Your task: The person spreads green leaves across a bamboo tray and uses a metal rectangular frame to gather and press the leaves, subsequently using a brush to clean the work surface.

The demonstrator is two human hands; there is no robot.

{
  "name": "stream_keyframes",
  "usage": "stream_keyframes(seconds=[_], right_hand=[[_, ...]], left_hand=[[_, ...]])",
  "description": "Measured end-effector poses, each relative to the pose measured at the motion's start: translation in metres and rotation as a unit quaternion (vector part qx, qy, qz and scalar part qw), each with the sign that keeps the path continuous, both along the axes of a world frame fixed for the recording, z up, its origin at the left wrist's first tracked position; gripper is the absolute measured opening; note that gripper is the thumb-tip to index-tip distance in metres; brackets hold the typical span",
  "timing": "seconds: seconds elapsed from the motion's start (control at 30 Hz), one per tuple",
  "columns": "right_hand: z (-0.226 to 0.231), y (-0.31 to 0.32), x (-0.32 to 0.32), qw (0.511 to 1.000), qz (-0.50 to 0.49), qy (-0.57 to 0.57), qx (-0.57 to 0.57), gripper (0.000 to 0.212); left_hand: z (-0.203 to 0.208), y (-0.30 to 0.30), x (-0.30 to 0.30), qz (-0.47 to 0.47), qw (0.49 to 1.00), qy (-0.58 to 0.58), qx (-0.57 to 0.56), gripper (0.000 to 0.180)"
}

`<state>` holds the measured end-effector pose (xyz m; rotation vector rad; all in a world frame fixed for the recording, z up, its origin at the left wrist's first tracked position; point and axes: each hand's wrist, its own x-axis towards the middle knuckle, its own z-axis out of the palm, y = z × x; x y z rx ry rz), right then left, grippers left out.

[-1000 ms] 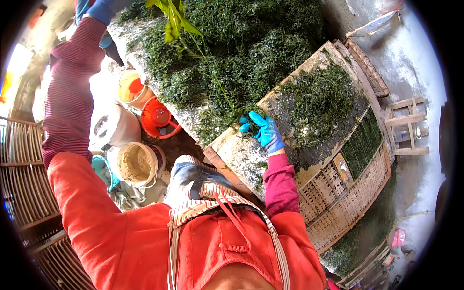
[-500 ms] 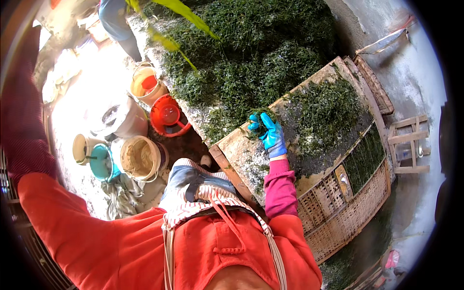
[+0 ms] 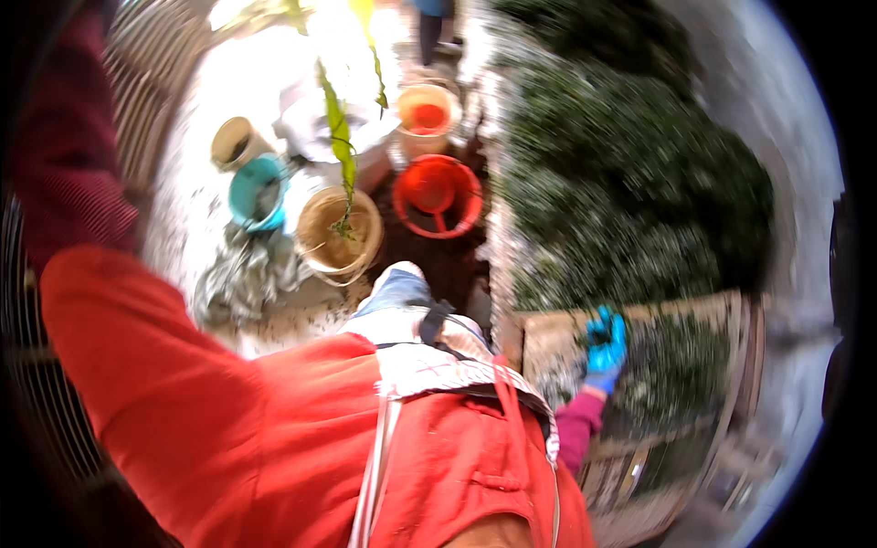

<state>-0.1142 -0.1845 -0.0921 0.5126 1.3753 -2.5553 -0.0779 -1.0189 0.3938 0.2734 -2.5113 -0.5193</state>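
My right hand (image 3: 605,349), in a blue glove, is over the near corner of a framed board (image 3: 539,326). Its fingers curl around a small clump of dark green strands (image 3: 599,338), blurred by motion. More of these strands (image 3: 681,365) lie spread on the board beside the glove. A big heap of the same dark green strands (image 3: 621,183) rises beyond it. Raised at the far left, my left arm (image 3: 68,192) runs out past the edge, so its hand is out of sight. Long bright green leaf strips (image 3: 339,137) dangle near the top middle.
Left of the heap stand a red bucket (image 3: 468,203), a cream bucket with something red inside (image 3: 448,114), a beige bucket (image 3: 373,224) and a teal bucket (image 3: 239,196). Crumpled grey cloth (image 3: 247,283) lies by them. A person's leg (image 3: 430,32) shows at the top.
The view has swung left, so the heap and board now sit farther right. My right hand keeps its clump over the board. The bright leaf strips hang lower, in front of the buckets.
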Motion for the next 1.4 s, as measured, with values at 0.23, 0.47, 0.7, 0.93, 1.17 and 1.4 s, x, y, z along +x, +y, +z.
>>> stream_keyframes(seconds=[0.23, 0.47, 0.7, 0.93, 1.17, 1.4], right_hand=[[-0.010, 0.022, -0.009, 0.999, 0.018, -0.026, -0.024, 0.034], [-0.009, 0.043, -0.011, 0.998, 0.034, -0.025, 0.048, 0.033], [0.014, 0.016, -0.003, 0.982, -0.040, -0.071, 0.170, 0.032], [0.035, -0.010, -0.005, 0.954, -0.041, -0.118, 0.272, 0.034], [0.010, 0.025, -0.004, 0.972, -0.016, -0.104, 0.211, 0.037], [0.031, -0.025, 0.022, 0.971, -0.090, -0.104, 0.193, 0.036]], left_hand=[[-0.060, -0.156, 0.100, 0.213, 0.969, -0.113, -0.049, 0.046], [-0.139, -0.307, 0.115, 0.318, 0.919, -0.226, -0.063, 0.050], [-0.227, -0.421, 0.126, 0.395, 0.861, -0.314, -0.058, 0.056], [-0.323, -0.470, 0.135, 0.502, 0.816, -0.277, -0.071, 0.061], [-0.401, -0.511, 0.077, 0.205, 0.855, -0.326, -0.347, 0.036], [-0.432, -0.254, -0.199, 0.093, 0.809, -0.261, -0.518, 0.025]])
